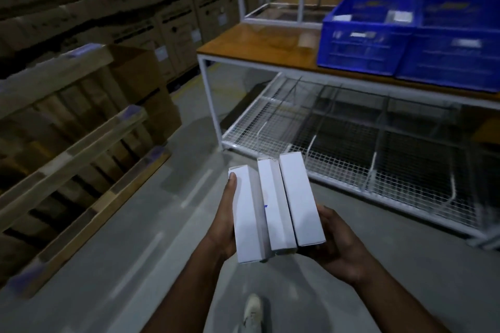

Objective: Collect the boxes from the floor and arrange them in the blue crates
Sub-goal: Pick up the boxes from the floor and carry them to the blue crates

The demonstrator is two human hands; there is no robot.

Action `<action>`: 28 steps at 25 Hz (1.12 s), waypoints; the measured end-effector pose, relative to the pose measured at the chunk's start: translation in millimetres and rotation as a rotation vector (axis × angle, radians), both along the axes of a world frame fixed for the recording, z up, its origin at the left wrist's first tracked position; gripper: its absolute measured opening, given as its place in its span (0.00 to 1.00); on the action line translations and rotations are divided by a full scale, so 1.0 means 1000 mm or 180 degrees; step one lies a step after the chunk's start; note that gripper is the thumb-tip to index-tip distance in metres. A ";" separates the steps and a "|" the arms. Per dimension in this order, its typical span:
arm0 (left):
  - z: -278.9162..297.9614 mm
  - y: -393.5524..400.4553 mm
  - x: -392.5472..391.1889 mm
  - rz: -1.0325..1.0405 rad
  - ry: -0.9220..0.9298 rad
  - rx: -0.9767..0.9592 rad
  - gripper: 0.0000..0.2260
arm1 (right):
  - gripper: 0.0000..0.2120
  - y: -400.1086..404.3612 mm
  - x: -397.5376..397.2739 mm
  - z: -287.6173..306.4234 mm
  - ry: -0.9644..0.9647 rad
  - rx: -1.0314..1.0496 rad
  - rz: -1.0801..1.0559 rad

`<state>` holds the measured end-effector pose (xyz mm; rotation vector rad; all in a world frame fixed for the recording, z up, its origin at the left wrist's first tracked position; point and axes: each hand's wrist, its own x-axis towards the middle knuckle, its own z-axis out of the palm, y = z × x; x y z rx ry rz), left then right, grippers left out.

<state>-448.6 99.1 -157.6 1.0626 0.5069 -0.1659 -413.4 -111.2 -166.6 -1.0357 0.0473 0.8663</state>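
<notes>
Left hand [226, 220]: reached forward from the lower edge, thumb stretched up along the outer side of the load, fingers hidden beneath.
Right hand [335, 244]: cupped under the near right corner, fingers curled below.
Forearms: 2, both bare, converging toward the middle.
Foot [253, 312]: 1 light shoe below.

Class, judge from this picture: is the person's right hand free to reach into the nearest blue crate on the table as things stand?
Probably not yet. The right hand and left hand together hold three white boxes, and the blue crate sits on the table well ahead.
</notes>
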 end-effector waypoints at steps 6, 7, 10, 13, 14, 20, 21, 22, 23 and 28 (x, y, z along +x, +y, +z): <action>0.010 -0.013 0.120 -0.0799 -0.0096 -0.0270 0.34 | 0.19 -0.012 0.065 0.020 0.0099 0.0297 -0.0970; 0.013 -0.015 0.138 -0.0970 -0.0033 -0.0355 0.35 | 0.18 -0.014 0.072 0.027 0.0059 0.0280 -0.1096; 0.024 -0.027 0.194 -0.1756 0.0251 -0.0674 0.40 | 0.20 -0.024 0.101 0.033 -0.0096 0.0226 -0.1412; 0.030 -0.052 0.237 -0.2191 0.0363 -0.0832 0.41 | 0.21 -0.043 0.127 0.029 -0.0173 0.0096 -0.1755; 0.028 -0.063 0.250 -0.2218 0.0281 -0.0814 0.40 | 0.21 -0.051 0.135 0.027 -0.0186 0.0096 -0.1854; 0.027 -0.141 0.331 -0.2140 0.0032 -0.0519 0.38 | 0.27 -0.114 0.197 0.009 -0.0487 0.0246 -0.1919; 0.028 -0.156 0.347 -0.2123 0.0004 -0.0414 0.37 | 0.33 -0.129 0.215 0.006 -0.0522 0.0266 -0.1915; 0.027 -0.171 0.364 -0.2029 -0.0073 -0.0282 0.36 | 0.41 -0.144 0.232 0.006 -0.0529 0.0220 -0.1976; 0.027 -0.189 0.383 -0.1916 -0.0190 -0.0110 0.33 | 0.47 -0.160 0.252 0.007 -0.0523 0.0169 -0.2028; 0.053 -0.258 0.476 -0.1191 -0.0847 0.0782 0.11 | 0.53 -0.225 0.345 0.041 -0.0664 0.0265 -0.2112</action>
